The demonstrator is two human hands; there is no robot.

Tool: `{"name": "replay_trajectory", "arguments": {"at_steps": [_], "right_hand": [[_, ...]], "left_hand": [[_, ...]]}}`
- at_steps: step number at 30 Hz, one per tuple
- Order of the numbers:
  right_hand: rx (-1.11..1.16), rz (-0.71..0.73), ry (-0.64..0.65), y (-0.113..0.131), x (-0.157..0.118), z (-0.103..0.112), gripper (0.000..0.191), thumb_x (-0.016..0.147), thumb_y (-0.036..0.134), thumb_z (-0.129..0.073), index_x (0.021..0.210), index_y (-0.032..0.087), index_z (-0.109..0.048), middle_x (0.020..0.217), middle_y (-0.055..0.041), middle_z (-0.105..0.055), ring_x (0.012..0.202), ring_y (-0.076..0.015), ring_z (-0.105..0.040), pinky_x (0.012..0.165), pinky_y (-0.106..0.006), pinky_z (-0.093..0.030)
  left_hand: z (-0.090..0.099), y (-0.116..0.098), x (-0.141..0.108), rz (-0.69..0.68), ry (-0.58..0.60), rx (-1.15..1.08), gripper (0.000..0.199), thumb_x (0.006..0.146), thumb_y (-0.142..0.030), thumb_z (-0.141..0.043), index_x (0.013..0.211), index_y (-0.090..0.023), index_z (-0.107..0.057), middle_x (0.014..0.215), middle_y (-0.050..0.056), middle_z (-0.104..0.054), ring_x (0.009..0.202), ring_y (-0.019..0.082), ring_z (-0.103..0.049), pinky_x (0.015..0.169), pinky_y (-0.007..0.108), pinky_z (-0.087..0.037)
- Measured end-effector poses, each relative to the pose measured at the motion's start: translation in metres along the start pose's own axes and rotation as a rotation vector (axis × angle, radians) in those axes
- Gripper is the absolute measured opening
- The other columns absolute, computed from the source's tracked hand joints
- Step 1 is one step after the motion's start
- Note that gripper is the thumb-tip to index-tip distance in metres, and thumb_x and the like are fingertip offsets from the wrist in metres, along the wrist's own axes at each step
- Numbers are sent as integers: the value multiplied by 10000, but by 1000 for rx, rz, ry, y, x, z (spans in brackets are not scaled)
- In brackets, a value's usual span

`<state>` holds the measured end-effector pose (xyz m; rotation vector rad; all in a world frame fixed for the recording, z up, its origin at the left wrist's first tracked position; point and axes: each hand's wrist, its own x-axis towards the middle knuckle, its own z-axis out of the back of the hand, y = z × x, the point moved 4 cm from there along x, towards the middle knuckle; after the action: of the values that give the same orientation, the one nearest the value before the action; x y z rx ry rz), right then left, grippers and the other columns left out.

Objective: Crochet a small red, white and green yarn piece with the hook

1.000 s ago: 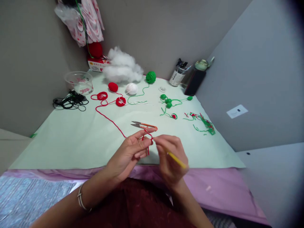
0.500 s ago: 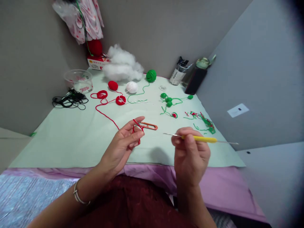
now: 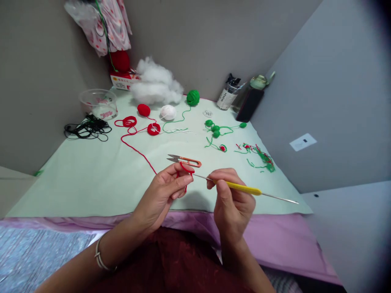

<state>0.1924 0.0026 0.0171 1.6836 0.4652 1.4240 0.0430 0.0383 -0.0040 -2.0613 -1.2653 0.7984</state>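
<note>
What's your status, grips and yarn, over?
Left grip pinches red yarn. Right grip holds yellow-handled hook, tip by the yarn. Orange snips lie just beyond left grip.

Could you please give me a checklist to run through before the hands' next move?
1. Left hand pinching the thin red yarn: ok.
2. Right hand gripping the yellow-handled metal hook: ok.
3. Hook's tip caught in the yarn: cannot tell; it points into the left hand's yarn, too small to judge.
4. Yarn lying straight on the pale green tabletop: not ok; it bends and loops.
5. Orange-handled metal snips out of both hands: ok.
</note>
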Motion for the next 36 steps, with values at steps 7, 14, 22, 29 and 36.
{"name": "replay_trajectory", "arguments": {"at_steps": [7,14,22,29,36], "right_hand": [[-11,-1,-19,-1,0,-1,190,997,181,-608,983,252,-784,840,-25,-686,776,-175,-645,627,-321,-515],[-30,2,-15,1,0,-1,185,1004,188,-602,977,250,-774,831,-24,-679,762,-170,-638,620,-315,-518],[-65,-1,7,3,0,-2,182,1007,196,-594,981,249,-766,837,-30,-687,778,-182,-656,628,-327,-540],[-44,22,18,2,0,-3,190,1003,176,-608,1001,253,-782,844,-28,-701,802,-180,-657,652,-329,-535],[26,-10,74,2,-1,-6,209,1019,172,-584,1018,264,-771,862,-18,-710,758,-162,-652,642,-321,-534]], "left_hand": [[-2,-1,0,7,16,-1,147,811,-219,-865,914,-155,-783,624,-66,-458,530,48,-278,491,178,-258],[-2,0,0,22,22,1,126,834,-215,-852,919,-153,-783,625,-67,-453,532,43,-288,509,173,-280],[-2,-2,1,7,12,50,143,815,-246,-861,891,-155,-781,689,-40,-546,535,50,-300,504,213,-268],[0,-2,-1,-64,-10,157,141,810,-266,-865,878,-182,-774,739,-28,-588,573,69,-369,515,231,-269],[-1,2,-2,-44,7,155,270,792,-221,-873,1053,-221,-803,698,-52,-541,557,74,-349,502,229,-238]]}}
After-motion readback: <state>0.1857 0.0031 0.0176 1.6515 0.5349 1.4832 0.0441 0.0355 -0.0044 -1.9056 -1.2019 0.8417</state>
